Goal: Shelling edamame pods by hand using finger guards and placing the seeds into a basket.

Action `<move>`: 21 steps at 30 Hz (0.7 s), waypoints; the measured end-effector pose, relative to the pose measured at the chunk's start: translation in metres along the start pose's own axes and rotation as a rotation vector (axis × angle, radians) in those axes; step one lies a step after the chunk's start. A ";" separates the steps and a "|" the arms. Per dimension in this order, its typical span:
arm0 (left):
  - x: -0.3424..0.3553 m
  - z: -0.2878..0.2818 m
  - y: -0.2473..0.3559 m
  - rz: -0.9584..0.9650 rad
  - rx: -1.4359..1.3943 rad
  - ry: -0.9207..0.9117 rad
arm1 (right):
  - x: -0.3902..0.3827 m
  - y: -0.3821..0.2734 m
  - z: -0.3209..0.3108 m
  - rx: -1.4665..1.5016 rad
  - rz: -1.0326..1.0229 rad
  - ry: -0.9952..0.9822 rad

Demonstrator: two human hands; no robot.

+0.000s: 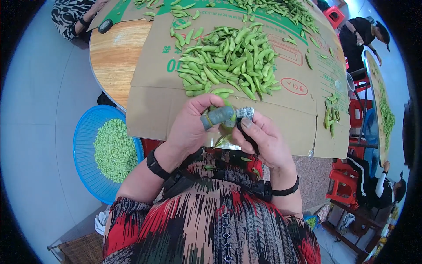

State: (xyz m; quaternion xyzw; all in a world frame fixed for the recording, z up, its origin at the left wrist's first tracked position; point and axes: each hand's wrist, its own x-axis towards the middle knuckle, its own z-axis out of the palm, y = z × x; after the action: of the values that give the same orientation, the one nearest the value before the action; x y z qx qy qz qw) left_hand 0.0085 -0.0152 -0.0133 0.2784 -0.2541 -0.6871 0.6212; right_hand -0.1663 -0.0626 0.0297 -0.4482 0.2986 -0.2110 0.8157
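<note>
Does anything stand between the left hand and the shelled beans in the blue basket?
Yes: the near left corner of the cardboard lies between the left hand and the blue basket. Nothing visible covers the beans from above.

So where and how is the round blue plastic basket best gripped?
Grip the basket by its rim, probably from its left: the edge is exposed there, while flat brown cardboard overlaps part of its right side in this view.
</note>
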 end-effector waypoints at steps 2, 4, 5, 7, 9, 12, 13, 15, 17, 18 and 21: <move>0.000 0.002 0.001 0.030 0.011 0.103 | -0.002 -0.001 0.002 -0.022 -0.039 0.015; 0.000 0.003 0.001 0.038 0.054 0.110 | -0.002 0.000 -0.002 -0.016 -0.019 -0.053; 0.001 0.003 0.000 0.043 0.095 0.115 | -0.001 0.003 -0.003 -0.014 -0.020 -0.052; 0.003 0.010 -0.002 0.065 0.114 0.122 | 0.004 0.011 -0.007 -0.145 -0.109 -0.014; 0.005 0.012 -0.002 0.089 0.134 0.129 | 0.005 0.017 -0.011 -0.061 -0.101 -0.017; 0.005 0.007 0.001 -0.046 -0.019 0.041 | 0.002 0.010 -0.005 0.176 -0.011 -0.031; 0.005 0.004 0.001 -0.079 -0.058 0.016 | 0.002 0.007 -0.003 0.328 0.070 -0.039; 0.006 0.001 0.000 -0.111 -0.097 -0.011 | 0.001 0.007 -0.004 0.399 0.106 -0.051; 0.007 -0.003 -0.003 -0.141 -0.153 0.002 | 0.002 0.008 -0.005 0.469 0.142 -0.064; 0.008 0.001 -0.005 -0.139 -0.154 0.003 | 0.003 0.011 -0.006 0.360 0.085 -0.015; 0.012 0.012 -0.009 0.127 0.324 0.085 | 0.008 0.023 -0.007 -0.166 -0.163 0.180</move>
State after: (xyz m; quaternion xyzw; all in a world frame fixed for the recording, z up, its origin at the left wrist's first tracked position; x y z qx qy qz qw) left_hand -0.0069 -0.0265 -0.0120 0.3872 -0.3520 -0.5842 0.6204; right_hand -0.1639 -0.0599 0.0049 -0.5159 0.3497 -0.2907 0.7259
